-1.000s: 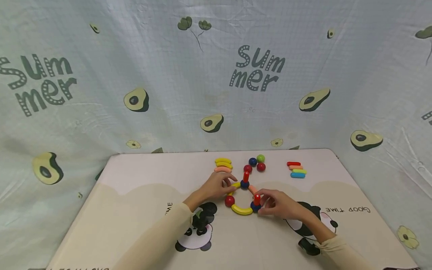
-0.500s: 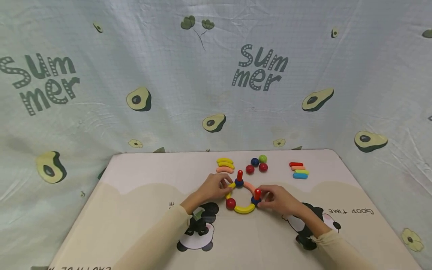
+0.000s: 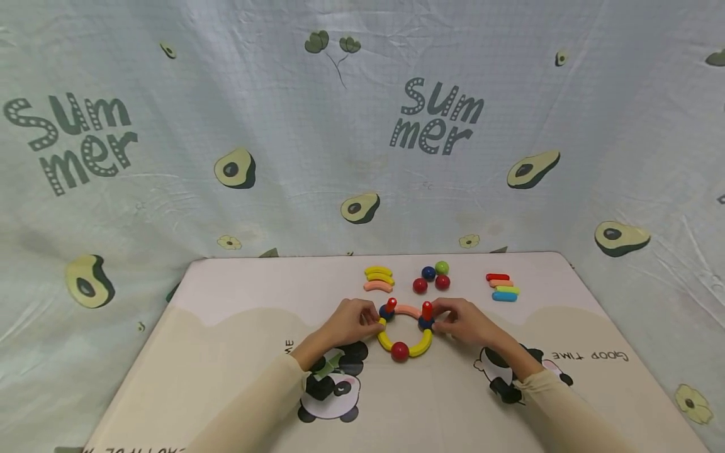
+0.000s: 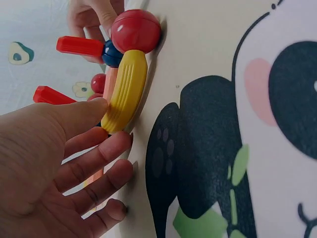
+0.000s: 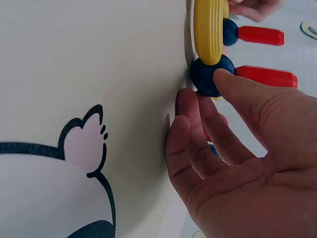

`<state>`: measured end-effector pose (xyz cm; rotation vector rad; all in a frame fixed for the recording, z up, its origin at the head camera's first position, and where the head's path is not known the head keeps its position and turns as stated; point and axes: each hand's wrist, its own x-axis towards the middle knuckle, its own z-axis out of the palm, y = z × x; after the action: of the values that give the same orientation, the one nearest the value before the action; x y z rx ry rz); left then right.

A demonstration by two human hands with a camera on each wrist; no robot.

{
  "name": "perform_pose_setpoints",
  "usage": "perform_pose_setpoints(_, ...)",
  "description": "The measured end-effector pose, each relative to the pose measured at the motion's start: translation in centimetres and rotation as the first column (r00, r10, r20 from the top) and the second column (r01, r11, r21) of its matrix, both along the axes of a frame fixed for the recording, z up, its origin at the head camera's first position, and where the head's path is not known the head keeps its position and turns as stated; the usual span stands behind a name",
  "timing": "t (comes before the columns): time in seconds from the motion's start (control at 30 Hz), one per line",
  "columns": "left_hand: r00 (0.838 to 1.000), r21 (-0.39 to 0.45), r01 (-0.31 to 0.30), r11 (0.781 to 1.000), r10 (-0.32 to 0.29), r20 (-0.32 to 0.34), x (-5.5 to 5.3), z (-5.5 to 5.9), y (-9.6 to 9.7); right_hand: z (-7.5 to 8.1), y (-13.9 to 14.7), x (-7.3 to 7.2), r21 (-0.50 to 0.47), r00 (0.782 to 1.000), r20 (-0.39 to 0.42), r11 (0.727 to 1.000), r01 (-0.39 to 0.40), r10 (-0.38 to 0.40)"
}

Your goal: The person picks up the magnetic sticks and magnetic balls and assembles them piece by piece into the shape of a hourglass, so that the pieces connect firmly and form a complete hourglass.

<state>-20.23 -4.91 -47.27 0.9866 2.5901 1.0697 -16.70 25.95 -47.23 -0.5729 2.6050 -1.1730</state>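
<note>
Mid-frame, the toy ring [image 3: 408,310] sits between the left hand [image 3: 349,322], pinching one of its two yellow bends [image 4: 126,91], and the right hand [image 3: 466,321], pinching one of its two blue balls [image 5: 204,79].

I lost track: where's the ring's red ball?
In the head view, the red ball sits just right of centre, between two yellow pieces at the near side of the ring.

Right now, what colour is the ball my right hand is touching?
Dark blue; the ball shows best in the right wrist view.
</note>
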Motion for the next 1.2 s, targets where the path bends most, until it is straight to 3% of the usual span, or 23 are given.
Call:
perform_pose_setpoints(0.17,1.0,-0.002,-0.029,1.0,0.029,-0.001,-0.1,0.0,0.0,-0.1,-0.1,0.0,-0.012,1.0,0.004,1.0,0.002,-0.002)
perform_pose_setpoints(0.33,0.993,-0.004,-0.112,0.994,0.111,-0.047,-0.2,-0.1,0.6,-0.1,-0.2,0.0,-0.027,1.0,0.013,1.0,0.0,0.0)
perform_pose_setpoints(0.47,0.988,-0.018,-0.138,0.99,0.137,-0.076,-0.3,-0.2,1.1,-0.2,-0.3,0.0,-0.032,1.0,0.026,0.999,0.004,-0.003)
perform_pose_setpoints(0.83,0.993,0.037,-0.116,0.993,0.117,-0.025,-0.9,-0.3,1.3,-0.5,-1.0,-0.2,0.01,0.997,-0.02,0.998,0.068,-0.068)
perform_pose_setpoints(1.2,0.994,0.013,-0.105,0.994,0.105,-0.023,-0.7,-0.7,0.9,-0.6,-0.8,-1.0,0.013,0.996,-0.08,0.999,0.046,-0.045)
